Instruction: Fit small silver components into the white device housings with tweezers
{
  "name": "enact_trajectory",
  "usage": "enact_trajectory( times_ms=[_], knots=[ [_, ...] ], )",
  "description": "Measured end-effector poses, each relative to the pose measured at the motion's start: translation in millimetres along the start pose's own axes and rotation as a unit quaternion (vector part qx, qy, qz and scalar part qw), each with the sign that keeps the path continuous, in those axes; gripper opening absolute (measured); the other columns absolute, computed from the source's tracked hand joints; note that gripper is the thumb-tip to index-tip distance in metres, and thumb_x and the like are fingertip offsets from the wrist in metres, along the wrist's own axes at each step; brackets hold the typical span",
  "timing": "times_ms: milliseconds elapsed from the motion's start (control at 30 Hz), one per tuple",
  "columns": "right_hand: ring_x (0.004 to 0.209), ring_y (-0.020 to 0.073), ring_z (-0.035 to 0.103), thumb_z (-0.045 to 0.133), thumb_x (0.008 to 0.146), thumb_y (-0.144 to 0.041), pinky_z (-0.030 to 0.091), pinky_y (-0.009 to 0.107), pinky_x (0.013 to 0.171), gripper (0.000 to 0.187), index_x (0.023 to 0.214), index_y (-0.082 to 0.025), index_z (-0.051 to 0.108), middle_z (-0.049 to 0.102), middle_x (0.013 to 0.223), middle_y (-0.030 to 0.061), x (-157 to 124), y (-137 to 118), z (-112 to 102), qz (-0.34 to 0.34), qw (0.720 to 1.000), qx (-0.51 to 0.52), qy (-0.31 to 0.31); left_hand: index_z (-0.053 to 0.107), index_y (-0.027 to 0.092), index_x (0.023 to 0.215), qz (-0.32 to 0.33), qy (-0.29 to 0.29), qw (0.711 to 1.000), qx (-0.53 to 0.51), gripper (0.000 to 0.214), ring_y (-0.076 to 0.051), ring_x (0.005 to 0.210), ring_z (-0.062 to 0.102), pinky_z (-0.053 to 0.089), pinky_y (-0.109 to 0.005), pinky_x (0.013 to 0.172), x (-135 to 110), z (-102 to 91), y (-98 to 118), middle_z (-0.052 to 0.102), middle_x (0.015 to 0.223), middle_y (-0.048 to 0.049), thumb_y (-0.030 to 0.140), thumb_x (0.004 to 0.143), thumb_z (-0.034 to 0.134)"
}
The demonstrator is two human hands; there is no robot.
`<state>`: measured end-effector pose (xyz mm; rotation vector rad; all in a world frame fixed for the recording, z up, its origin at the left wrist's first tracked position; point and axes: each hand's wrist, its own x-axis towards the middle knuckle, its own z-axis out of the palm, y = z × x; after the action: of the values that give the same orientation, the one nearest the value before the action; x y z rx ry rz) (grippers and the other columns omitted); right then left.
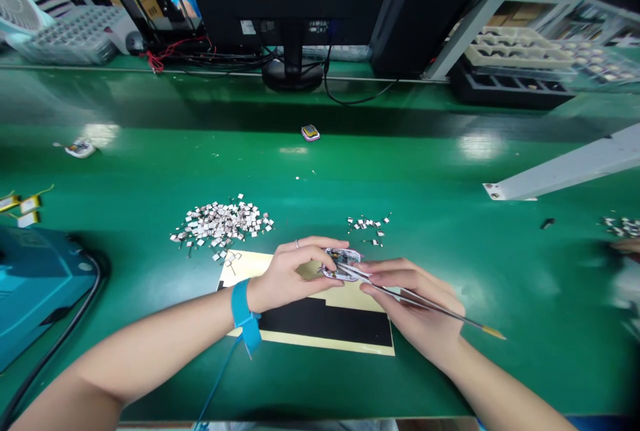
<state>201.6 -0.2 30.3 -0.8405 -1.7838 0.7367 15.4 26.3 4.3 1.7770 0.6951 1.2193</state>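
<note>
Between my two hands is a small open device housing (350,256) with a circuit board inside. My left hand (295,267) grips its left side, fingers along the top and thumb below; a blue wrist strap (244,311) circles that wrist. In my right hand (420,304) are metal tweezers (430,304), their tips inside the housing; whether they pinch a part is too small to tell. Beneath lies a pale yellow sheet (350,345) with black adhesive strips (325,321). A big pile of small white parts with leads (225,223) is at the left, a smaller group (367,223) at the right.
Farther back lies another small device (311,133), and a white housing (80,149) is at the far left. A blue machine (40,291) with a black cable stands left. A metal bracket (565,164) slants in from the right, near another person's blurred hand (627,245).
</note>
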Motion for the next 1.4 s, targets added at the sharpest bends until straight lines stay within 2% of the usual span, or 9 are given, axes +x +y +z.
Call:
enact_trajectory(
  times_ms=[300, 400, 700, 867, 1000, 1167, 1400],
  knots=[
    [0.079, 0.0190, 0.063, 0.066, 0.066, -0.003, 0.054, 0.033, 0.070, 0.026, 0.083, -0.021, 0.061, 0.066, 0.083, 0.0041, 2.0, 3.9, -3.9, 0.082, 0.993, 0.078, -0.030, 0.056, 0.013, 0.065, 0.025, -0.010, 0.999, 0.024, 0.011, -0.019, 0.092, 0.061, 0.052, -0.028, 0.077, 0.1, -1.6, 1.4, 0.060, 0.105, -0.0131, 0.013, 0.068, 0.067],
    [0.078, 0.0183, 0.064, 0.067, 0.065, -0.003, 0.054, 0.032, 0.069, 0.026, 0.083, -0.021, 0.061, 0.067, 0.083, 0.0039, 3.5, 2.0, -4.4, 0.070, 0.995, 0.065, -0.039, 0.055, 0.014, 0.065, 0.025, -0.010, 0.999, 0.025, 0.012, -0.019, 0.092, 0.061, 0.052, -0.029, 0.077, -0.2, -1.9, 1.5, 0.060, 0.105, -0.0126, 0.013, 0.069, 0.066],
    [0.074, 0.0182, 0.064, 0.064, 0.066, 0.000, 0.055, 0.031, 0.065, 0.027, 0.083, -0.022, 0.062, 0.067, 0.080, 0.0034, -1.5, -3.2, 1.7, 0.046, 0.998, 0.045, 0.003, 0.060, 0.014, 0.068, 0.034, -0.021, 0.998, 0.038, 0.006, -0.019, 0.089, 0.062, 0.052, -0.027, 0.076, -1.4, -1.4, 2.5, 0.061, 0.104, -0.0130, 0.016, 0.070, 0.065],
    [0.076, 0.0183, 0.064, 0.064, 0.067, -0.001, 0.054, 0.033, 0.067, 0.025, 0.081, -0.021, 0.062, 0.066, 0.079, 0.0038, 0.3, -6.1, 1.3, 0.080, 0.994, 0.065, 0.025, 0.060, 0.013, 0.072, 0.036, -0.013, 0.998, 0.045, 0.011, -0.018, 0.085, 0.063, 0.053, -0.026, 0.074, 0.1, -2.1, 3.8, 0.063, 0.099, -0.0133, 0.018, 0.067, 0.069],
    [0.076, 0.0184, 0.064, 0.066, 0.066, -0.002, 0.055, 0.032, 0.067, 0.024, 0.079, -0.021, 0.062, 0.066, 0.080, 0.0037, 3.7, -7.3, -2.0, 0.072, 0.995, 0.072, 0.002, 0.059, 0.013, 0.074, 0.032, 0.002, 0.999, 0.041, 0.016, -0.018, 0.083, 0.064, 0.053, -0.025, 0.072, -0.6, -2.5, 2.7, 0.064, 0.095, -0.0126, 0.018, 0.064, 0.071],
    [0.076, 0.0178, 0.065, 0.064, 0.067, -0.003, 0.055, 0.028, 0.066, 0.023, 0.081, -0.021, 0.064, 0.068, 0.084, 0.0039, 4.5, -5.5, -4.5, 0.044, 0.997, 0.055, -0.031, 0.058, 0.014, 0.075, 0.022, -0.005, 0.999, 0.041, 0.018, -0.018, 0.082, 0.064, 0.054, -0.025, 0.072, -1.5, -2.6, 2.5, 0.065, 0.093, -0.0116, 0.021, 0.064, 0.071],
    [0.081, 0.0171, 0.064, 0.062, 0.069, 0.001, 0.054, 0.028, 0.073, 0.029, 0.086, -0.022, 0.064, 0.067, 0.089, 0.0028, 1.2, -3.8, -7.3, 0.045, 0.996, 0.057, -0.059, 0.058, 0.013, 0.075, 0.028, -0.012, 0.999, 0.037, 0.019, -0.017, 0.084, 0.063, 0.053, -0.024, 0.074, -2.2, -2.1, 0.8, 0.065, 0.093, -0.0128, 0.017, 0.063, 0.071]
  ],
)
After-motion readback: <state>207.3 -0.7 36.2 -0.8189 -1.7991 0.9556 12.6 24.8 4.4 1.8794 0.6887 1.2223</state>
